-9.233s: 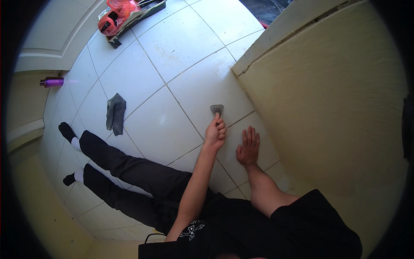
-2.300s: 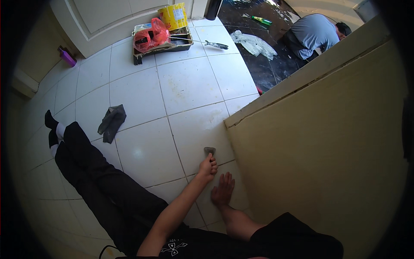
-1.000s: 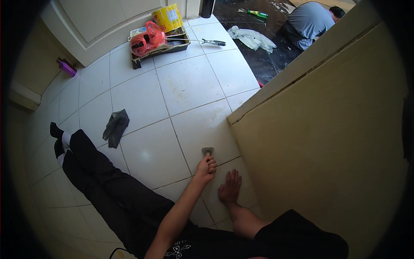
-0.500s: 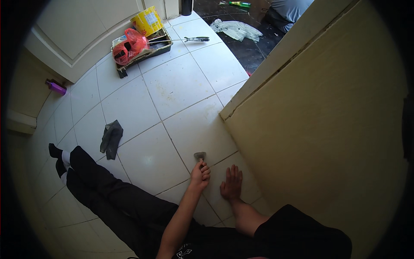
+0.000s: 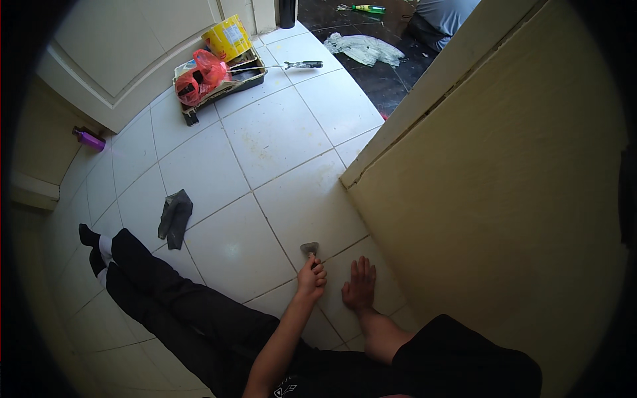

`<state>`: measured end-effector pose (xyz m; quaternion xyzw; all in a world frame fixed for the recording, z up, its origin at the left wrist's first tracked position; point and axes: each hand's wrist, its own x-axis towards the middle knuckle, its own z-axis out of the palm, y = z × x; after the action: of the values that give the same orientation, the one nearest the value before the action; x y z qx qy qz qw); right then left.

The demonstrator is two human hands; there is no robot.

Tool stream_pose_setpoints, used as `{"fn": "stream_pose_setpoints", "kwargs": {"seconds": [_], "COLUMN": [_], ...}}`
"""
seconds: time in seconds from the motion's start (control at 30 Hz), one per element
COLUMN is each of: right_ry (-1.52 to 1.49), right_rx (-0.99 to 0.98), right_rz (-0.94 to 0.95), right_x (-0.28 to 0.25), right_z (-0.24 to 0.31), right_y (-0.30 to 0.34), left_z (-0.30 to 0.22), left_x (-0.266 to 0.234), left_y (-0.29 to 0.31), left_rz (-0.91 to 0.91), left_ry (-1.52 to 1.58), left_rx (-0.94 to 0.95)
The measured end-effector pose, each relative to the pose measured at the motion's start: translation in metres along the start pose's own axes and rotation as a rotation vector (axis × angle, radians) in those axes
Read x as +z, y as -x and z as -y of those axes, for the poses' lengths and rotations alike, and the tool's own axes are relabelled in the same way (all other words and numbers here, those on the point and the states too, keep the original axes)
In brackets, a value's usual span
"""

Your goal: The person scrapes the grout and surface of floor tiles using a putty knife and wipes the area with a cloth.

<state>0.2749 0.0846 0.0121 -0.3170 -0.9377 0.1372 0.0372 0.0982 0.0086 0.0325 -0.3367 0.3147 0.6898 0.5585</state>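
My left hand (image 5: 310, 279) is closed around the handle of a small putty knife (image 5: 309, 249). Its grey, flared blade points away from me, at the white floor tiles (image 5: 232, 229); whether it touches them I cannot tell. To the right, beside the wall base, my right hand (image 5: 359, 290) rests flat on the floor with its fingers stretched out and nothing in it. My legs (image 5: 192, 298) lie out toward the left, and a dark grey cloth (image 5: 176, 219) lies on the tiles beyond them.
A yellow wall (image 5: 491, 186) rises close on my right. Near the white door (image 5: 146, 40), a paint tray (image 5: 225, 94) holds a red plastic bag (image 5: 211, 67), a yellow container (image 5: 227, 38) and a roller handle (image 5: 304, 65). A purple bottle (image 5: 91, 140) lies left. Someone's leg (image 5: 441, 20) shows beyond the doorway.
My left hand has drawn the putty knife slightly back toward me. The view has shifted a little; my right hand stays flat on the floor.
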Motion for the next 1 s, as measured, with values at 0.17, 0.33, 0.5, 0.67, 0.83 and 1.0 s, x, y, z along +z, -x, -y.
{"fn": "stream_pose_setpoints", "kwargs": {"seconds": [0.17,0.33,0.5,0.67,0.83,1.0], "right_ry": [0.005,-0.008,-0.001,0.007,0.000,0.006], "right_rx": [-0.013,-0.008,-0.014,-0.014,-0.004,-0.010], "right_rz": [0.008,-0.005,0.003,0.028,0.031,0.024], "right_x": [-0.002,0.002,0.002,-0.001,0.002,0.001], "right_z": [0.004,0.001,-0.001,0.001,0.003,0.000], "right_y": [-0.001,0.001,0.000,-0.002,-0.001,-0.001], "left_z": [-0.023,-0.021,0.001,-0.024,-0.056,-0.021], "left_x": [0.015,0.017,0.002,0.004,0.003,-0.011], "left_y": [-0.014,-0.011,0.005,-0.011,-0.017,0.005], "left_rz": [0.007,-0.060,-0.091,-0.003,0.161,0.088], "left_ry": [0.007,0.005,-0.027,0.097,0.205,0.039], "left_rx": [0.036,0.105,0.108,0.061,-0.169,-0.122]}}
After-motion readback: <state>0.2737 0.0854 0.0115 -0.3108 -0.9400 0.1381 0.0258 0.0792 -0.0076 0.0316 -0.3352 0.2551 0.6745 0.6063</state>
